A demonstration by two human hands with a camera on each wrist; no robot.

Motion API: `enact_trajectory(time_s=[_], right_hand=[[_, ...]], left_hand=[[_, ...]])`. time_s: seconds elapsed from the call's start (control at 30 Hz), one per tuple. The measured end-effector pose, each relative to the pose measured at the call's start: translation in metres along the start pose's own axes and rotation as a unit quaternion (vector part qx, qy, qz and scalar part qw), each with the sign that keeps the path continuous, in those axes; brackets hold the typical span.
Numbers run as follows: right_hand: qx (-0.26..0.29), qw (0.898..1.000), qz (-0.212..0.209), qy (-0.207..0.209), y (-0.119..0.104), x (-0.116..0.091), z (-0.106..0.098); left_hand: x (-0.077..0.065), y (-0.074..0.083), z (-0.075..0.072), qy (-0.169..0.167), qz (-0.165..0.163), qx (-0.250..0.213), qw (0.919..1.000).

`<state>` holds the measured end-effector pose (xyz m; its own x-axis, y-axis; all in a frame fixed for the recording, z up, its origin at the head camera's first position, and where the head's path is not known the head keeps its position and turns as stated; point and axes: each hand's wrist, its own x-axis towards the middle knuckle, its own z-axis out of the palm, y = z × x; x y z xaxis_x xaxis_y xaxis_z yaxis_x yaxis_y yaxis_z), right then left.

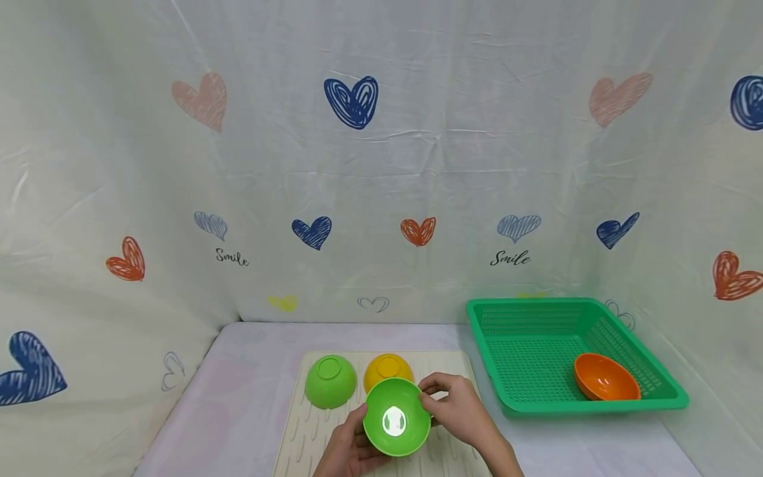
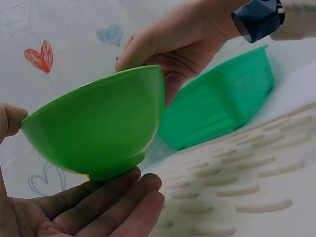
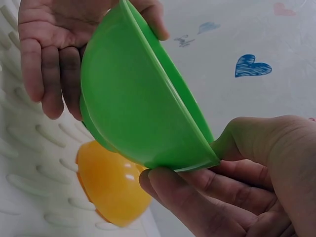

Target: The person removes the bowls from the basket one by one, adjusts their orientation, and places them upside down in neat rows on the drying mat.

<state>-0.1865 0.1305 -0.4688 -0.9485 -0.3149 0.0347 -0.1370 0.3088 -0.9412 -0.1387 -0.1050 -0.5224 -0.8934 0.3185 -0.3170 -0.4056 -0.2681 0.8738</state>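
Note:
A green bowl [image 1: 396, 417] is held up over the cream ridged mat [image 1: 292, 437], its inside turned toward the head camera. My left hand [image 1: 352, 445] supports it from the left, thumb at the rim and fingers beneath the base, as the left wrist view shows. At the right rim, my right hand [image 1: 456, 409] pinches the wall between thumb and fingers [image 3: 182, 197]. Behind it on the mat, a yellow bowl [image 1: 387, 368] sits upside down, partly covered by the held one. Left of that lies a second green bowl [image 1: 330, 382], also upside down.
To the right stands a green plastic basket [image 1: 518, 371] with an orange bowl [image 1: 607, 377] tilted inside it. A white cloth [image 1: 238, 391] covers the table. Behind and at the sides hangs a white curtain [image 1: 381, 172] printed with hearts.

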Motion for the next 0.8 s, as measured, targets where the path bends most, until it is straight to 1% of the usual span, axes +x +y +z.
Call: enact_trajectory(time_s=[0.17,0.27,0.33,0.43,0.53,0.57,0.63,0.67,0.73,0.8], right_hand=[[0.001,1.0,-0.009,-0.009,-0.002,0.0,-0.002],[-0.011,1.0,-0.024,-0.009,-0.003,-0.001,-0.004],[-0.024,0.999,-0.033,0.003,-0.004,-0.001,-0.005],[-0.048,0.997,-0.038,0.039,-0.005,-0.003,-0.007],[-0.056,0.995,-0.036,0.071,-0.007,-0.006,-0.007],[-0.055,0.995,-0.037,0.079,-0.007,-0.007,-0.007],[-0.042,0.994,-0.047,0.091,-0.009,-0.009,-0.007],[-0.036,0.993,-0.054,0.096,-0.009,-0.01,-0.006],[-0.031,0.991,-0.071,0.11,-0.01,-0.011,-0.005],[-0.04,0.988,-0.091,0.121,-0.011,-0.013,-0.003]], left_hand=[[-0.001,0.004,-0.004,-0.007,0.014,0.005,0.9999],[-0.002,0.011,-0.007,-0.003,0.038,0.031,0.9988],[-0.004,0.018,-0.008,0.004,0.055,0.056,0.9969],[-0.008,0.029,-0.003,0.017,0.083,0.095,0.9919],[-0.011,0.037,0.004,0.036,0.108,0.143,0.9832],[-0.013,0.039,0.007,0.045,0.117,0.163,0.9786],[-0.015,0.042,0.011,0.068,0.145,0.223,0.9615],[-0.015,0.043,0.013,0.079,0.159,0.252,0.9511],[-0.016,0.045,0.015,0.094,0.191,0.296,0.9313],[-0.016,0.045,0.018,0.101,0.233,0.334,0.9076]])
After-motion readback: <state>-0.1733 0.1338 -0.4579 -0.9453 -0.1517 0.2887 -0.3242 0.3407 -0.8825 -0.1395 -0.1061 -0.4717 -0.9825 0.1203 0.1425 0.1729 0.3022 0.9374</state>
